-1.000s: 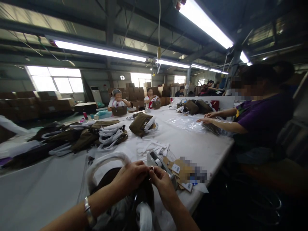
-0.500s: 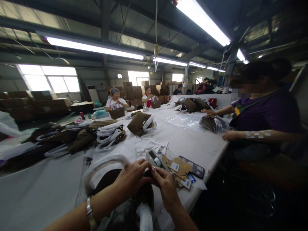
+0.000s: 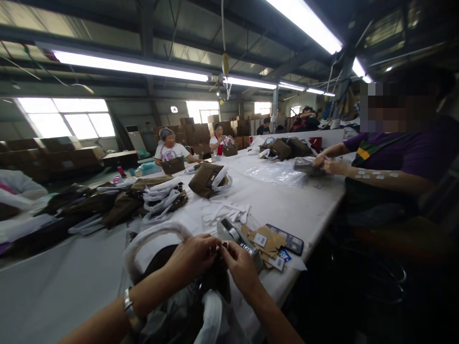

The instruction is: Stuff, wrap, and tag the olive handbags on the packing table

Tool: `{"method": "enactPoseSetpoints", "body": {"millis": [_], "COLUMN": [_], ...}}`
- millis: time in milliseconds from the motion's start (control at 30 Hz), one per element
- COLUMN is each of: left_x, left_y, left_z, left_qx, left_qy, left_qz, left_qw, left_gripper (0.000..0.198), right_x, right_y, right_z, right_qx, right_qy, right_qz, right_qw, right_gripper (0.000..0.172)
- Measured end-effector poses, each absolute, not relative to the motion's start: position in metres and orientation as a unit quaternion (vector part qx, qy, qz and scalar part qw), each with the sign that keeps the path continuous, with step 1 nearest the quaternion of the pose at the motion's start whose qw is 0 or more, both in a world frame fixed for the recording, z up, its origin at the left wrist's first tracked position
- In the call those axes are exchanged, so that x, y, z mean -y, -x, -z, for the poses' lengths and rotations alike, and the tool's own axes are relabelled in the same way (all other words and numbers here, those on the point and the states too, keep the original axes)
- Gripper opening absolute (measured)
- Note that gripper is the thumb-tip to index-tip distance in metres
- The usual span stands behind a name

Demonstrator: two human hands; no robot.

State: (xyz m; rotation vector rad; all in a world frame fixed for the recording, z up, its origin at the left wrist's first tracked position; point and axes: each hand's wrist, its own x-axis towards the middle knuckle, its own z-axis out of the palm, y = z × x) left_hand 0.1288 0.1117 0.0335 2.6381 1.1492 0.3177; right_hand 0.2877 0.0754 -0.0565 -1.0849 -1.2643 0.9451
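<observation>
A dark brown handbag (image 3: 161,260) with a white-wrapped handle (image 3: 150,234) lies at the near edge of the long white table (image 3: 294,205). My left hand (image 3: 191,255) and my right hand (image 3: 240,265) meet over the bag's top, fingers pinched together on a small dark part of it that I cannot make out clearly. A ring shows on my right hand and a metal bracelet (image 3: 128,306) on my left wrist. Just beyond my hands sits a tape dispenser (image 3: 233,233).
Brown paper tags (image 3: 267,239) and a phone (image 3: 287,243) lie right of the dispenser. White strips (image 3: 225,212), an olive bag (image 3: 208,179) and a pile of bags (image 3: 118,200) lie farther back. A person in purple (image 3: 394,162) handles a plastic-wrapped bag (image 3: 304,165). Others sit at the far end.
My hands stay pinched on the bag's top, shifting slightly. The person in purple drew both hands to the wrapped bag, which moved farther back. The view drifted a little.
</observation>
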Motion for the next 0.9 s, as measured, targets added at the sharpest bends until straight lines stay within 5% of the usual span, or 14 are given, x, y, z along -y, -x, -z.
{"method": "enactPoseSetpoints", "body": {"millis": [167, 633, 900], "left_x": [-0.111, -0.128, -0.102], "left_y": [-0.13, -0.112, -0.08], "left_z": [-0.028, -0.035, -0.028], "left_qx": [-0.377, -0.3, -0.174], "left_qy": [-0.912, -0.948, -0.971], "left_qz": [-0.112, -0.046, -0.028], "left_qw": [0.118, 0.09, -0.163], "left_gripper": [0.037, 0.013, 0.019], "right_x": [-0.072, -0.077, -0.09], "right_y": [-0.286, -0.282, -0.287], "right_z": [0.059, 0.052, 0.059], "right_qx": [0.512, 0.577, 0.546], "right_qy": [0.444, 0.538, 0.569], "right_qz": [-0.424, -0.306, -0.284], "right_qw": [0.6, 0.534, 0.545], "right_gripper": [0.032, 0.035, 0.039]}}
